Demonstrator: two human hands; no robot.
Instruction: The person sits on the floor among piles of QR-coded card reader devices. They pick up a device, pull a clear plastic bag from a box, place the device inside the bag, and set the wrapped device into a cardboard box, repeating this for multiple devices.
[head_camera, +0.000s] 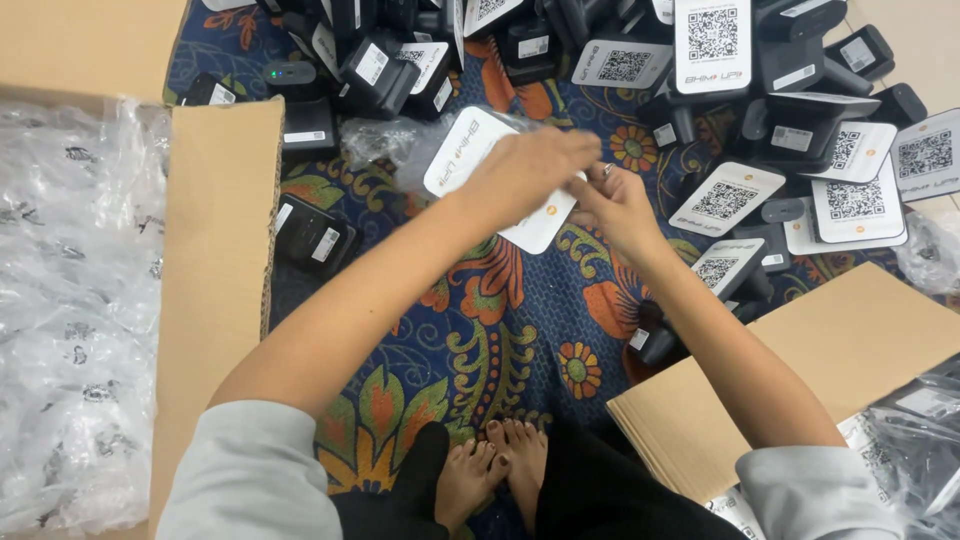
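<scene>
A blue floral carpet (520, 330) covers the floor. At its middle, the left hand (525, 170) and right hand (615, 205) both close on a white code-printed device (470, 150). Black and white devices (800, 130) are heaped far and right; an open cardboard box (220, 250) of clear plastic bags (75, 320) sits left, another carton (830, 360) near right.

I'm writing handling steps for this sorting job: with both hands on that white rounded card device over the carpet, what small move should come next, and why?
Probably peel the clear plastic wrap clear of the white rounded card device. The left hand covers its middle, the right hand pinches its lower edge, and crumpled film bunches at its far end. The pile of black devices with white code cards lies unwrapped beside it.
</scene>
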